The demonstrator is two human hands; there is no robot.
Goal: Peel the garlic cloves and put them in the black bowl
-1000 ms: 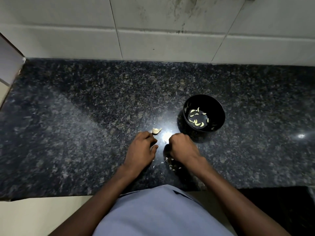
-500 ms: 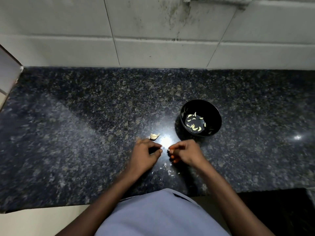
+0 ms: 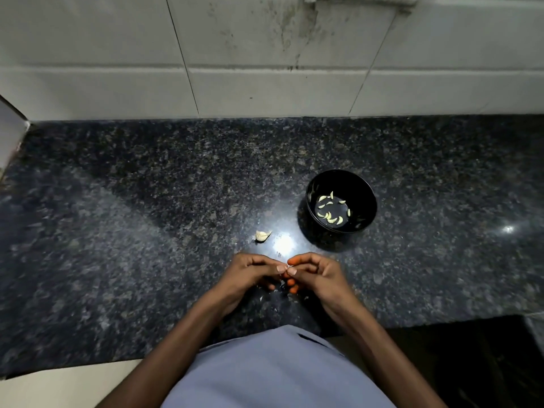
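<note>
**Garlic clove being worked between both hands, short of the black bowl**

Garlic clove [image 3: 285, 267] sitting almost hidden between the fingertips, near side of the black bowl [image 3: 341, 178] and a little to its left, above the granite counter [image 3: 117, 231]. Being pinched from both sides: left hand [image 3: 250, 275] and right hand [image 3: 315, 273] meeting at the tips, fingers curled, thumbnails close together on a pale sliver. Probably handling as light, small and firm, with dry papery skin tearing easily; once bared, likely turning slick and prone to popping free. Best taking hold at the two ends, nail working under the skin at the root tip. Lying inside the bowl already: a scatter of peeled cloves [image 3: 331, 214]. Resting left of the bowl, well apart from the hands: an unpeeled piece of garlic [image 3: 263, 235]. Showing faintly beneath the hands: skin scraps, too small to tell apart.
</note>
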